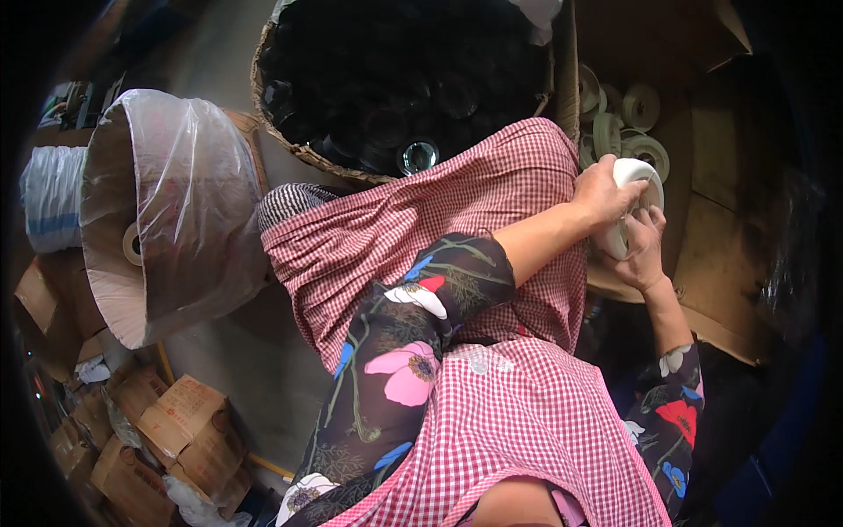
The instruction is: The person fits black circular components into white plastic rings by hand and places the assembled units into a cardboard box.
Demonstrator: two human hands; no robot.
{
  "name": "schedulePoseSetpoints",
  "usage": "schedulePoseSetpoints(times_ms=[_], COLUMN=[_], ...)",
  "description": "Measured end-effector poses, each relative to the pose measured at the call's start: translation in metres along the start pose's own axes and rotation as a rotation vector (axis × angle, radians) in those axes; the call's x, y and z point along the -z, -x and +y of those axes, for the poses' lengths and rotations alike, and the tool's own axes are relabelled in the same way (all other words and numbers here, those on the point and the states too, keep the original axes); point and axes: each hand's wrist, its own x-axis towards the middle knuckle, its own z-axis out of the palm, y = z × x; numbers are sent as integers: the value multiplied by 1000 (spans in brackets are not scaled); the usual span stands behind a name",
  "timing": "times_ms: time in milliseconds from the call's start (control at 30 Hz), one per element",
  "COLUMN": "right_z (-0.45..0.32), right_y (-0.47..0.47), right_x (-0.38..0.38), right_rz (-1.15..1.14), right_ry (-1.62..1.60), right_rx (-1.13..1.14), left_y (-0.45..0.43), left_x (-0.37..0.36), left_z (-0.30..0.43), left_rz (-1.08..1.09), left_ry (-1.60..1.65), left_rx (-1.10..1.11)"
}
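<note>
Both of my hands hold a white round plastic part (633, 170) with a thick rim, at the right of the head view. My left hand (602, 191) grips its upper left side, thumb across the near face. The right hand (637, 255) is lower down, with fingers bent against the inside and lower edge. My fingers hide part of its middle. Just beyond my hands, several similar white round parts (642, 150) lie in an open cardboard carton (718, 230).
A large carton (263, 109) of black glossy parts stands ahead, with a shiny round piece (419, 157) near its close edge. My checked apron (421, 217) covers my knees. At left is a plastic-wrapped cardboard drum (197, 197). Closed cartons (184, 415) are stacked lower left.
</note>
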Motion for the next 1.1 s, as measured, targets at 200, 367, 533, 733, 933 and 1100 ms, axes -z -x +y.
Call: schedulePoseSetpoints(times_ms=[200, 367, 533, 733, 933, 1100], right_z=[5, 3, 8, 18, -13, -66], right_y=[-1, 4, 0, 4, 2, -16], right_x=[2, 17, 20, 14, 39, 46], right_rz=[136, 287, 301, 449, 577, 493], right_ry=[-31, -906, -1106, -921, -1263, -1516], right_rx=[-227, -572, -681, -730, -462, -279], left_y=[5, 27, 46, 39, 41, 54], left_x=[25, 181, 257, 267, 273, 243], left_z=[4, 16, -61, -94, -83, -33], left_rz=[235, 552, 455, 478, 553, 600], left_ry=[-185, -906, -1240, -1149, -1229, -745], left_rx=[-633, -567, 215, 32, 38, -246])
